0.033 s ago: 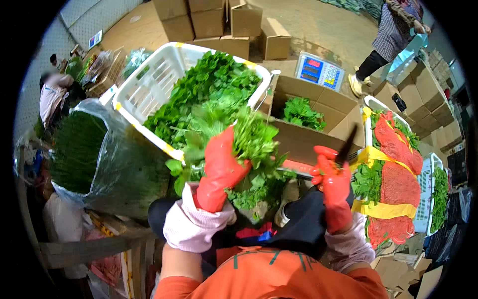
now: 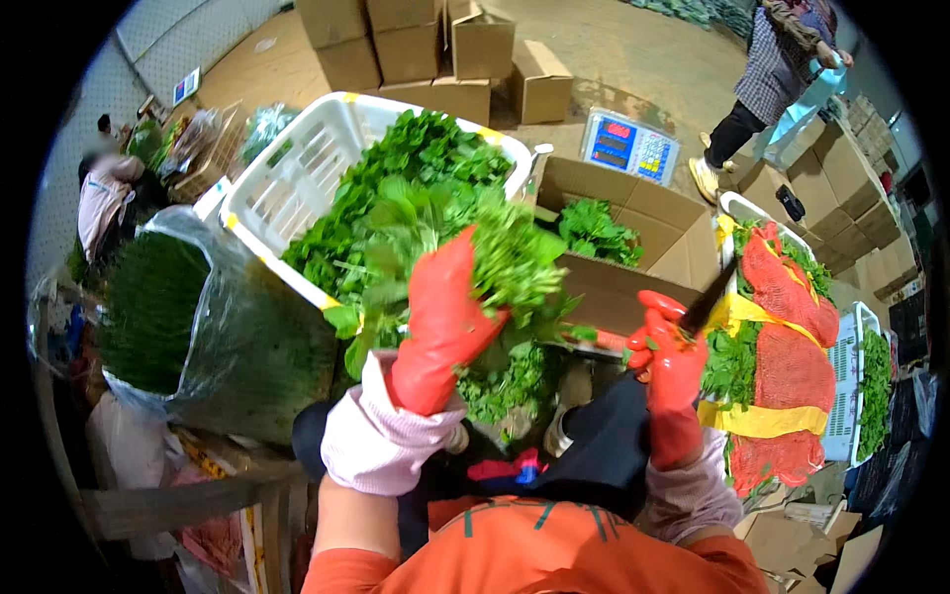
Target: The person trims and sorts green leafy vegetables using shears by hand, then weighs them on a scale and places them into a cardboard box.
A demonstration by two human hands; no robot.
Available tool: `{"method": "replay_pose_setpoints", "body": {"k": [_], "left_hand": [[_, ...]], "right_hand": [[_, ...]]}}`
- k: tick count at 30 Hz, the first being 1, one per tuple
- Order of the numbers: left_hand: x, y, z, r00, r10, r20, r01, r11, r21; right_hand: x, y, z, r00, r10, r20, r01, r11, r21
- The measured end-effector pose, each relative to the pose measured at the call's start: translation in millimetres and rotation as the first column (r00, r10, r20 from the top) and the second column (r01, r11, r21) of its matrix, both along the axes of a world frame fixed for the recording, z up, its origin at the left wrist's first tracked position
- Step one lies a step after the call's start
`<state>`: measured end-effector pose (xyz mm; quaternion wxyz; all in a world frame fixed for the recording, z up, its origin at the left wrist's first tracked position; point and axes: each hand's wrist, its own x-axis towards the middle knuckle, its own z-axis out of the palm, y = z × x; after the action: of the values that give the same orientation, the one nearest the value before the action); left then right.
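Risk of blade nicking glove or dropping stems if bunch shifts, since left hand (image 2: 450, 317) at 12 o'clock clamped around leafy green bunch (image 2: 510, 262) just above white crate (image 2: 287, 178), right hand (image 2: 673, 361) at 3 o'clock fisted on dark knife (image 2: 708, 302) close by

Blue-faced scale screen (image 2: 628, 146) behind brown, seemingly empty cartons (image 2: 435, 45).
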<state>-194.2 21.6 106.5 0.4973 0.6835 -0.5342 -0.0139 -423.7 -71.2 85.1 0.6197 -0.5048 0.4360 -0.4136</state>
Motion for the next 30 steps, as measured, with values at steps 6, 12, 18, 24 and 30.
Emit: {"method": "replay_pose_setpoints", "body": {"k": [6,12,18,24,30], "left_hand": [[-38.4,-198.3,-6.9,0.707,-0.005,0.707,-0.014,1.0,0.021],[-71.2,-271.1,-97.8,0.767,-0.55,0.331,0.249,0.73,0.636],[-28.3,-303.7,-120.2,0.497,-0.868,-0.014,0.544,0.299,0.784],[-7.3,-275.7,-95.9,0.526,-0.839,0.139,-0.043,0.137,0.99],[-18.8,-290.9,-286.4,0.976,-0.181,0.124,-0.119,0.039,0.992]], "right_hand": [[-26.1,-20.0,-9.9,0.946,-0.245,0.211,0.275,0.954,-0.123],[-46.4,-28.5,-5.1,0.927,-0.335,0.166,0.343,0.939,-0.023],[-51.2,-49.6,-10.2,0.902,-0.431,-0.037,0.432,0.898,0.078],[-55.2,-63.0,-13.2,0.935,-0.354,0.004,0.335,0.889,0.313],[-63.4,-56.5,-15.7,0.991,-0.105,0.079,0.095,0.988,0.123]]}}
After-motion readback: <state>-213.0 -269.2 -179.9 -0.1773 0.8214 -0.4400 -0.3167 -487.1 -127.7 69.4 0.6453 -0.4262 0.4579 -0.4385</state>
